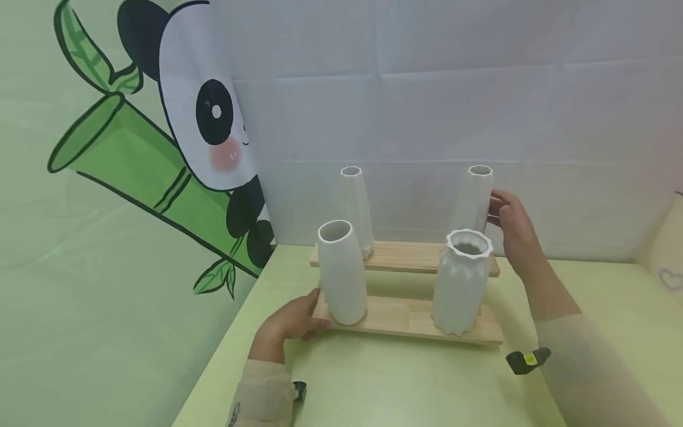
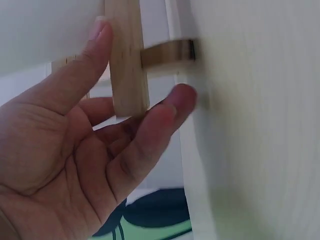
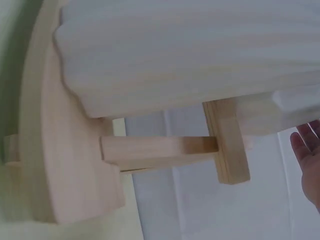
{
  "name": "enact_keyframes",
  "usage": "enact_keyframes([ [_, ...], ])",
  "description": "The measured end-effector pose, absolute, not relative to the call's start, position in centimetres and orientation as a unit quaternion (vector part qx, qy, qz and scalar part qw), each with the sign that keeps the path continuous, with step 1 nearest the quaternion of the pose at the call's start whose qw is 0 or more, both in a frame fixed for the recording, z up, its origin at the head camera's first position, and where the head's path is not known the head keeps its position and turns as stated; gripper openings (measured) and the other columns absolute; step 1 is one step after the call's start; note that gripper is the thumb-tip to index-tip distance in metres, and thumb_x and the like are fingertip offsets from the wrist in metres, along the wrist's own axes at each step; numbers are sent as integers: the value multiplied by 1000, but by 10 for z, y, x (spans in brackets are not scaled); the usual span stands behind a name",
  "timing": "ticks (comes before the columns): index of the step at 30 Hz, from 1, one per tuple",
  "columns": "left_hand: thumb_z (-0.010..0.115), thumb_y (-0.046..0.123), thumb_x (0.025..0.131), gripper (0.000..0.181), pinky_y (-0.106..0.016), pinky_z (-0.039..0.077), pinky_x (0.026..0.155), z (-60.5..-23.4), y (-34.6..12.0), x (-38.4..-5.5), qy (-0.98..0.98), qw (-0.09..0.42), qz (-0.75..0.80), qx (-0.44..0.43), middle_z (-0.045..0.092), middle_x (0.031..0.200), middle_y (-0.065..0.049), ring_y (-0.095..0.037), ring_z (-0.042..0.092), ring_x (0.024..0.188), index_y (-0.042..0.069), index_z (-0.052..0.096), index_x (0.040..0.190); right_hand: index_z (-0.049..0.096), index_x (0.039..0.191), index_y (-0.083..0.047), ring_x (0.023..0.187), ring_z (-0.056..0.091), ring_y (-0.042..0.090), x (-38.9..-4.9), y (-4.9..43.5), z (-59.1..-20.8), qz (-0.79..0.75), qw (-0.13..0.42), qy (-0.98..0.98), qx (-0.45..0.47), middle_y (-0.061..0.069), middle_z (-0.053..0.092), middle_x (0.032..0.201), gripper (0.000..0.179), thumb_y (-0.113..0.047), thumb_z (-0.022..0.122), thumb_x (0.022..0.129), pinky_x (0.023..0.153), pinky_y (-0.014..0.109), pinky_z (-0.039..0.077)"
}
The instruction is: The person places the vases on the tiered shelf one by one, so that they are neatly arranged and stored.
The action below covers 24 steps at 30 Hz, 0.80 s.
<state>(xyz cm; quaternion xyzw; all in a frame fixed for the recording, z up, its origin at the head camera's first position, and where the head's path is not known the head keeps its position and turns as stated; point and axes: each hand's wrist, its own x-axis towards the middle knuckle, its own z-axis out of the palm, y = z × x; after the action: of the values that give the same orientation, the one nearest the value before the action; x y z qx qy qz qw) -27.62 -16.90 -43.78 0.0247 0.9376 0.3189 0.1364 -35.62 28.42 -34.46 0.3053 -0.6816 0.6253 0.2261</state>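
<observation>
A two-tier wooden stand (image 1: 397, 314) holds white vases. My left hand (image 1: 293, 317) grips the left end of its lower board, thumb over the top and fingers curled underneath (image 2: 150, 145). Just beside that thumb stands a smooth white vase (image 1: 341, 273). At the back right, my right hand (image 1: 514, 228) is beside a tall slim vase (image 1: 475, 201), its loosely bent fingers (image 3: 302, 147) right at the vase's side. In front of that one, a ribbed vase with a scalloped rim (image 1: 461, 290) stands on the lower board. Another slim vase (image 1: 356, 207) is on the upper board's left end.
The stand rests on a pale yellow-green table (image 1: 405, 385). Behind it hangs a white cloth (image 1: 427, 118), and a green cloth with a panda and bamboo print (image 1: 139, 160) covers the left side. A pale object with a heart outline (image 1: 667, 249) is at the right edge.
</observation>
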Motion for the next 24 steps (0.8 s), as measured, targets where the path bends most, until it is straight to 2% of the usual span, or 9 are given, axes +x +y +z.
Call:
enact_keyframes([
  [4, 74, 57, 79, 103, -49, 47, 89, -433, -192, -274, 931, 112, 347, -3, 55, 137, -7, -19, 66, 80, 21, 18, 158, 38, 146, -2, 123, 55, 11, -341, 299, -363, 629, 231, -664, 332, 2, 58, 134, 43, -23, 33, 108, 99, 18, 41],
  [6, 71, 52, 85, 96, -47, 50, 86, -425, -202, -273, 927, 87, 364, -4, 52, 141, -9, -21, 67, 85, 21, 19, 158, 37, 146, 1, 123, 56, 12, -331, 305, -370, 629, 241, -657, 340, 6, 57, 136, 43, -18, 33, 108, 99, 18, 41],
  [8, 68, 50, 88, 88, -44, 53, 80, -413, -208, -271, 928, 57, 369, 6, 53, 139, -10, -21, 67, 87, 19, 23, 157, 35, 146, 6, 123, 56, 14, -321, 311, -376, 631, 253, -641, 357, 11, 57, 137, 43, -14, 33, 108, 100, 19, 40],
  [11, 65, 49, 91, 76, -35, 53, 70, -391, -209, -265, 934, 6, 357, 29, 59, 125, -9, -19, 65, 85, 18, 33, 153, 29, 145, 13, 125, 55, 18, -307, 316, -381, 623, 271, -623, 386, 17, 54, 139, 46, -13, 34, 107, 103, 20, 39],
  [14, 60, 54, 92, 65, -33, 49, 69, -369, -205, -253, 944, -51, 325, 35, 62, 112, -4, -17, 61, 82, 19, 46, 145, 27, 145, 14, 128, 53, 17, -293, 317, -383, 602, 281, -636, 393, 16, 52, 142, 49, -15, 36, 107, 104, 19, 37],
  [18, 56, 52, 96, 43, -33, 46, 69, -346, -195, -234, 934, -174, 309, 36, 64, 98, 1, -15, 57, 81, 19, 63, 123, 28, 147, 12, 129, 51, 13, -278, 317, -381, 549, 304, -685, 370, 11, 50, 145, 48, -14, 36, 107, 104, 17, 36],
  [21, 59, 36, 98, 24, -27, 45, 65, -337, -184, -221, 897, -298, 321, 59, 63, 85, 3, -13, 54, 75, 16, 69, 106, 29, 148, 8, 131, 48, 9, -267, 316, -377, 505, 321, -724, 342, 8, 48, 147, 46, -9, 35, 106, 104, 16, 35],
  [24, 62, 20, 97, 12, -18, 44, 61, -332, -171, -210, 852, -390, 330, 113, 62, 79, 5, -9, 53, 70, 12, 71, 97, 29, 152, -3, 133, 44, 3, -255, 315, -371, 474, 310, -764, 309, 5, 44, 151, 50, -6, 39, 104, 104, 12, 32],
])
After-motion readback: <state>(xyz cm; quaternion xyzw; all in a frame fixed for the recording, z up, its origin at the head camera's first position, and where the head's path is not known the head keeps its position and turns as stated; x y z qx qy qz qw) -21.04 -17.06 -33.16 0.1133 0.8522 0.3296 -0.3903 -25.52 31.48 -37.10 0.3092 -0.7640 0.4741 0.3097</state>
